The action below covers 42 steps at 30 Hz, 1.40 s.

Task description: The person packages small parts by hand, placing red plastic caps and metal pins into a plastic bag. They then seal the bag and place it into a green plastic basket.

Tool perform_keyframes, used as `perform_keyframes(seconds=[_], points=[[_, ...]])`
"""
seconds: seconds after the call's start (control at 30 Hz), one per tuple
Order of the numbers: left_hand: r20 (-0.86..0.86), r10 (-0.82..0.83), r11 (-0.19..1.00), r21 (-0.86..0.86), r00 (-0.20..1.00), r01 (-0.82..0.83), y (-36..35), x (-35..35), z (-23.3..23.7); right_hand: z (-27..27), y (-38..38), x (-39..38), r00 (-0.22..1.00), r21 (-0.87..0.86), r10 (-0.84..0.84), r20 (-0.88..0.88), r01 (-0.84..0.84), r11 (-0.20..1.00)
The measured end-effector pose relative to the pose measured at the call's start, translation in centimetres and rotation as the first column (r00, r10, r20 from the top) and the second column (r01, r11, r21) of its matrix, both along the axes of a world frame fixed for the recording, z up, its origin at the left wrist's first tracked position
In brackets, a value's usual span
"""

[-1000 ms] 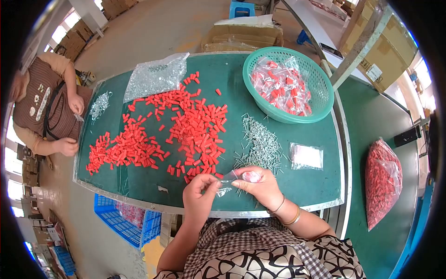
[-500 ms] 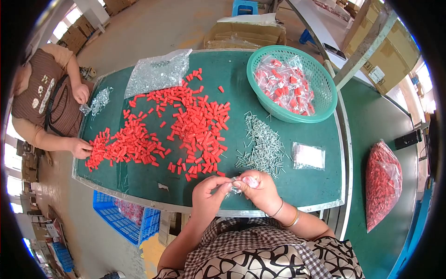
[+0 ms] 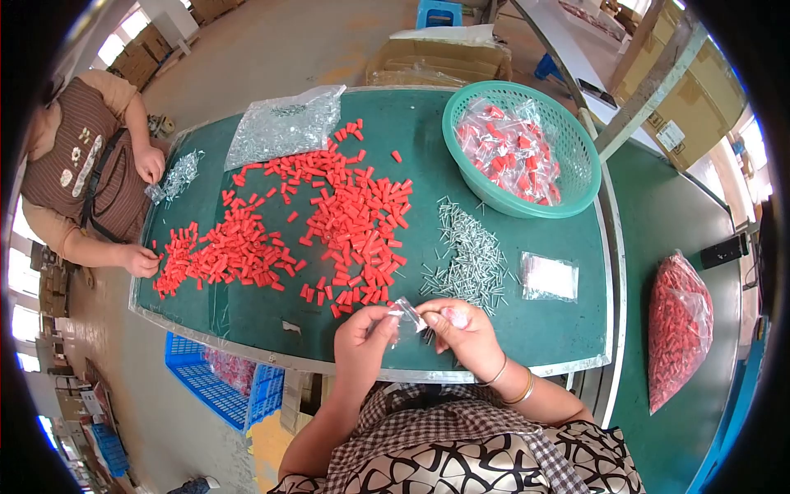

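My left hand [image 3: 360, 339] pinches a small clear plastic bag [image 3: 403, 323] near the table's front edge. At the bag's right side, my right hand [image 3: 467, 336] has its thumb and fingertips closed on the edge. Something pinkish and clear [image 3: 453, 317] also sits in my right hand; its kind cannot be made out. Just beyond my hands lies a heap of silver screws [image 3: 471, 259]. Red plastic plugs [image 3: 358, 222] are spread in a large pile ahead and to the left. A flat stack of clear bags [image 3: 549, 277] lies to the right of the screws.
A green basket [image 3: 586, 177] at the back right holds filled bags. A large clear bag of small parts [image 3: 284, 128] lies at the back. On the left, a co-worker's hand [image 3: 141, 260] touches the red pile. A blue crate [image 3: 210, 383] stands below the table.
My hands have moved slightly apart, and the small bag now shows more openly between them. The co-worker's hand at the pile has shifted slightly.
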<state>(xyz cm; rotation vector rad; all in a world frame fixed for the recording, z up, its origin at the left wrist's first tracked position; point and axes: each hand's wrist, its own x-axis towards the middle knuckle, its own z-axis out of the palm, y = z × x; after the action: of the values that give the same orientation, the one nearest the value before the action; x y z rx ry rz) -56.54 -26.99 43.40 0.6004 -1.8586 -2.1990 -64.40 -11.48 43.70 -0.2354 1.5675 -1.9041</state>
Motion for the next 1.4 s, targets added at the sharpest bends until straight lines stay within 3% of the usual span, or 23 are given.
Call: perform_keyframes(seconds=[0.07, 0.2, 0.27, 0.3, 0.37, 0.4, 0.5, 0.63, 0.67, 0.73, 0.83, 0.93, 1.03, 1.13, 1.27, 1.4], points=[[-0.039, 0.008, 0.999, 0.046, 0.999, -0.007, -0.3, -0.1, 0.0, 0.4, 0.7, -0.4, 0.998, -0.020, 0.011, 0.061, -0.010, 1.000], [-0.053, 0.029, 0.996, 0.091, 0.998, -0.024, 0.2, -0.3, 1.0, -0.4, 1.2, -0.4, 0.999, 0.043, 0.043, 0.012, -0.043, 0.998], [-0.085, 0.021, 0.999, 0.030, 0.996, -0.019, 0.7, -0.3, 1.9, -1.2, 1.0, -0.3, 0.978, 0.063, 0.110, -0.179, -0.101, 0.993], [-0.206, -0.062, 0.988, -0.154, 0.976, 0.030, 0.8, -0.4, 2.0, -1.5, 0.8, -0.2, 0.952, 0.077, 0.146, -0.270, -0.129, 0.989], [-0.381, -0.276, 0.858, -0.512, 0.883, 0.048, 0.8, -1.4, 2.5, -1.6, 0.7, 0.3, 0.943, 0.181, 0.177, -0.283, -0.128, 0.975], [-0.311, -0.406, 0.760, -0.638, 0.859, 0.129, 0.8, -1.7, 3.7, -1.7, 0.7, 0.4, 0.927, 0.211, 0.197, -0.319, -0.134, 0.968], [-0.240, -0.458, 0.599, -0.794, 0.856, 0.098, 2.4, -1.7, 3.9, -1.3, 0.4, 0.3, 0.868, 0.338, 0.268, -0.419, -0.125, 0.933], [-0.254, -0.443, 0.633, -0.767, 0.860, 0.099, 2.2, -1.7, 2.8, -1.1, 0.9, 0.1, 0.865, 0.344, 0.275, -0.419, -0.129, 0.930], [-0.233, -0.367, 0.714, -0.691, 0.900, 0.112, 2.0, -1.4, 2.5, -1.0, 1.0, 0.1, 0.867, 0.323, 0.274, -0.417, -0.140, 0.936], [-0.161, -0.217, 0.849, -0.518, 0.963, 0.104, 1.4, -0.8, 2.2, -0.4, 1.0, 0.2, 0.904, 0.283, 0.216, -0.369, -0.112, 0.953], [-0.051, -0.025, 0.999, 0.021, 0.998, 0.026, 0.9, -0.6, 2.6, -0.4, 1.4, -0.3, 0.949, 0.218, 0.131, -0.285, -0.069, 0.974], [-0.027, -0.048, 0.999, 0.005, 0.998, 0.048, 0.3, -0.2, 1.9, -0.1, 1.7, -0.9, 0.997, 0.113, 0.042, -0.071, -0.034, 0.993], [-0.005, -0.057, 0.998, 0.003, 0.998, 0.057, 0.4, 0.0, 1.4, 1.8, 0.9, -0.6, 0.996, -0.012, -0.022, -0.083, 0.021, 1.000], [-0.003, -0.073, 0.997, 0.022, 0.997, 0.073, 0.6, 0.1, 1.2, 0.6, 0.5, 0.0, 0.960, 0.039, 0.038, -0.279, -0.028, 0.999], [-0.040, -0.104, 0.991, 0.085, 0.994, 0.107, 0.9, 0.0, 1.2, -0.1, 0.3, 0.5, 0.979, 0.070, 0.027, -0.204, -0.013, 0.997], [-0.075, -0.137, 0.991, -0.014, 0.988, 0.136, 1.1, 0.2, 0.2, -0.2, 0.2, 0.7, 0.971, 0.151, 0.061, -0.231, -0.027, 0.988]])
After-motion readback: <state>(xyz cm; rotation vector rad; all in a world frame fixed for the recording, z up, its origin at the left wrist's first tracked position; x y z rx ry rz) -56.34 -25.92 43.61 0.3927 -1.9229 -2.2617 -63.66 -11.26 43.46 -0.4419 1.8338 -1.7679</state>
